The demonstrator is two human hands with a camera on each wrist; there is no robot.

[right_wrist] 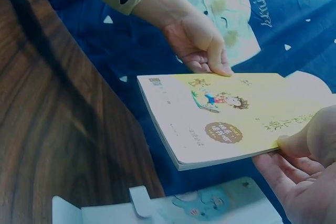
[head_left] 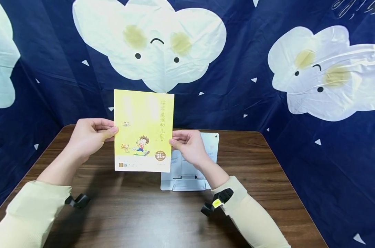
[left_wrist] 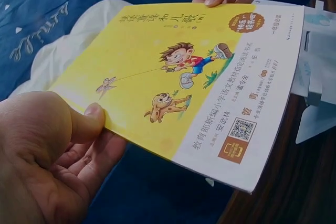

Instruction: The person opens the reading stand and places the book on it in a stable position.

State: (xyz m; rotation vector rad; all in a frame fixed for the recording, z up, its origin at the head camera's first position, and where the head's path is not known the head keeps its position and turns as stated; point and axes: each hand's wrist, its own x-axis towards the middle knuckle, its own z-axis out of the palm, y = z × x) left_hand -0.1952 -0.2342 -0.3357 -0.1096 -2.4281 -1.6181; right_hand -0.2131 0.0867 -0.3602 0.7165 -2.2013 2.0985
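Note:
A yellow book (head_left: 141,113) with a white lower band is held upright above the table, its illustrated cover facing the head camera. The cover shows a running child and a dog. My left hand (head_left: 89,137) pinches the book's left edge, thumb on the cover and fingers behind. At the opposite edge my right hand (head_left: 190,146) pinches it the same way, lower down. Behind the book and right hand stands a pale blue book stand (head_left: 188,185), partly hidden; a printed animal figure shows on it in the right wrist view.
The wooden table (head_left: 137,213) has its far edge close to a dark blue cloth backdrop (head_left: 237,110) printed with white clouds and small triangles. A black wrist device (head_left: 77,200) sits at the left sleeve, another (head_left: 222,197) at the right.

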